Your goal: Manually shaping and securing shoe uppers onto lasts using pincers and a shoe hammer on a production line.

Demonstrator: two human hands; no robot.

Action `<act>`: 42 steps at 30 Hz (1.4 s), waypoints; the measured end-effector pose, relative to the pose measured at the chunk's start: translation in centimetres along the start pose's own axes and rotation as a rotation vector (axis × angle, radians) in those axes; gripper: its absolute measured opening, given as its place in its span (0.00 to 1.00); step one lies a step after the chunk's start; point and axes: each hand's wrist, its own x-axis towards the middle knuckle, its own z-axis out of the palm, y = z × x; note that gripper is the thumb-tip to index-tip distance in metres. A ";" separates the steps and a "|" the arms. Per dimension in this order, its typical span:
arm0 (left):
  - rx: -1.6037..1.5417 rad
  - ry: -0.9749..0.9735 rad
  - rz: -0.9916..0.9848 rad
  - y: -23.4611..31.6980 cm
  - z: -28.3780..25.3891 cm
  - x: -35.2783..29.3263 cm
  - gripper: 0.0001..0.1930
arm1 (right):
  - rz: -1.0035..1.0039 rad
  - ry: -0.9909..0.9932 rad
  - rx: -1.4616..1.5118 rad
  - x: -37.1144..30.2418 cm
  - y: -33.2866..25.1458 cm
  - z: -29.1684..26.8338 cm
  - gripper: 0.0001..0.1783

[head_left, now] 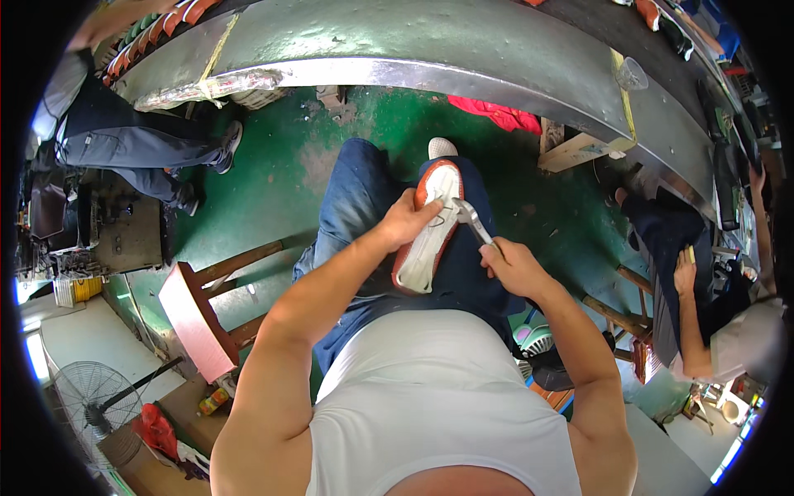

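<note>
Across my lap lies a shoe upper (428, 252) with its bottom facing up. Its middle is white and its rim is orange-brown, with a dark curved mark near the left thumb. My left hand (405, 221) is closed around its left side, the thumb pressed on the white bottom. My right hand (509, 266) grips the handle of metal pincers (473, 218), whose curved head touches or nearly touches the right rim of the shoe. The palm side of my right hand is hidden.
A long metal-edged bench (364, 70) curves across the far side. Red cloth (496, 114) lies beneath it. A wooden stool (194, 322) stands at left, near a fan (98, 405). One person's legs (141, 153) are at left; another person's arm (691, 314) shows at right.
</note>
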 end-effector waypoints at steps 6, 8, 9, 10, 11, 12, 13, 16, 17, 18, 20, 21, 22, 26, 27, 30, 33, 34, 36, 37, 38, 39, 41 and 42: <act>1.005 -0.351 0.484 7.0 -3.8 0.0 0.35 | -0.066 0.163 0.064 1.2 -0.8 -2.7 0.20; 0.954 -0.340 0.483 5.8 -4.6 0.9 0.34 | -0.020 0.145 0.028 2.1 -1.6 -3.0 0.24; 0.906 -0.325 0.485 5.3 -4.8 1.4 0.32 | -0.013 0.118 0.051 2.3 -1.1 -2.8 0.21; 0.906 -0.331 0.480 5.3 -4.8 1.6 0.32 | -0.009 0.115 0.056 2.3 -0.7 -2.5 0.21; 0.882 -0.349 0.470 5.4 -4.8 2.0 0.34 | 0.001 0.057 0.163 2.3 -0.4 -2.2 0.19; 0.858 -0.367 0.460 5.4 -4.9 2.4 0.35 | 0.011 -0.001 0.271 2.3 -0.1 -1.9 0.17; 0.856 -0.366 0.457 5.5 -5.1 3.1 0.35 | 0.012 -0.005 0.271 2.2 -0.4 -2.1 0.17; 0.600 -0.594 0.244 5.7 -5.6 4.7 0.34 | 0.234 -0.236 0.317 2.2 -1.0 -2.2 0.13; 0.552 -0.617 0.216 5.9 -5.6 4.9 0.33 | 0.262 -0.259 0.355 2.5 -0.6 -1.8 0.14; 0.503 -0.638 0.187 6.0 -5.5 5.0 0.32 | 0.290 -0.281 0.393 2.7 -0.3 -1.6 0.15; 0.504 -0.639 0.189 5.8 -5.4 5.1 0.32 | 0.282 -0.262 0.467 2.9 -0.9 -1.2 0.13; 0.492 -0.639 0.173 5.7 -5.4 5.2 0.32 | 0.271 -0.241 0.538 3.0 -1.1 -1.1 0.13; 0.481 -0.639 0.158 5.9 -5.3 5.2 0.32 | 0.272 -0.241 0.540 3.3 -1.3 -1.3 0.13; 0.505 -0.654 0.147 6.4 -5.4 5.4 0.31 | 0.067 -0.023 0.282 4.4 -0.3 0.3 0.13; 0.508 -0.658 0.147 6.5 -5.4 5.6 0.31 | -0.121 0.205 0.168 4.7 0.4 0.9 0.13; 0.492 -0.663 0.114 6.7 -5.4 5.5 0.31 | -0.055 0.175 0.427 4.4 0.2 -0.7 0.14; 0.453 -0.678 0.075 6.3 -5.7 5.4 0.31 | 0.141 -0.131 0.579 3.3 -0.4 -2.0 0.15; 0.427 -0.683 0.067 6.2 -5.7 5.6 0.32 | 0.233 -0.275 0.599 3.1 -0.3 -2.1 0.16; 0.442 -0.691 0.080 6.0 -5.6 6.1 0.32 | 0.246 -0.323 0.617 3.4 -0.8 -1.7 0.18; 0.463 -0.695 0.083 6.2 -5.6 6.0 0.33 | 0.285 -0.351 0.708 3.4 -0.9 -1.3 0.18; 0.466 -0.694 0.080 6.3 -5.5 6.0 0.33 | 0.325 -0.380 0.799 3.5 -1.0 -1.1 0.19; 0.471 -0.694 0.067 6.4 -5.4 6.0 0.33 | 0.300 -0.378 0.935 3.4 -0.8 -0.7 0.19; 0.472 -0.698 0.057 6.5 -5.4 6.1 0.34 | 0.281 -0.350 0.963 4.2 0.6 0.8 0.18; 0.465 -0.708 0.045 6.4 -5.4 6.2 0.35 | 0.259 -0.321 0.990 4.5 1.4 1.5 0.18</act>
